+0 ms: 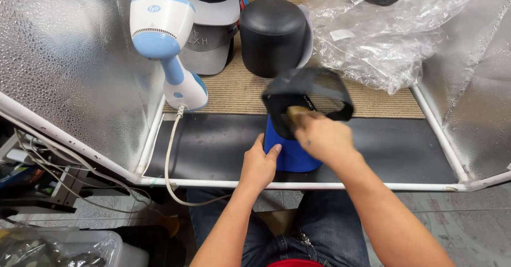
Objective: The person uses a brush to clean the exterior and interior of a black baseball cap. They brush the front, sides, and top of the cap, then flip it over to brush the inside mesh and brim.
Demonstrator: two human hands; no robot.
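So the left hand is wrapped around the side of a blue cap that's sitting at the front edge of the black mat, thumb on the near side and fingers curled onto the fabric, basically gripping it steady. The right hand is up above it, fingers closed around what looks like a tan-handled brush, though it's motion-blurred so I can't tell the exact grip. Right at that hand there's also a dark cap held up over the blue one, opening facing the camera, a bit blurry too, so I can't say whether the hand is holding it. Behind all that, a black dome-shaped hat form stands on the tan woven mat, with a grey cap just beside it to the left. A white and light blue handheld steamer stands upright at the left, its cord trailing over the white frame rail. Crumpled clear plastic fills the back right corner, and shiny silver panels wall in both sides.
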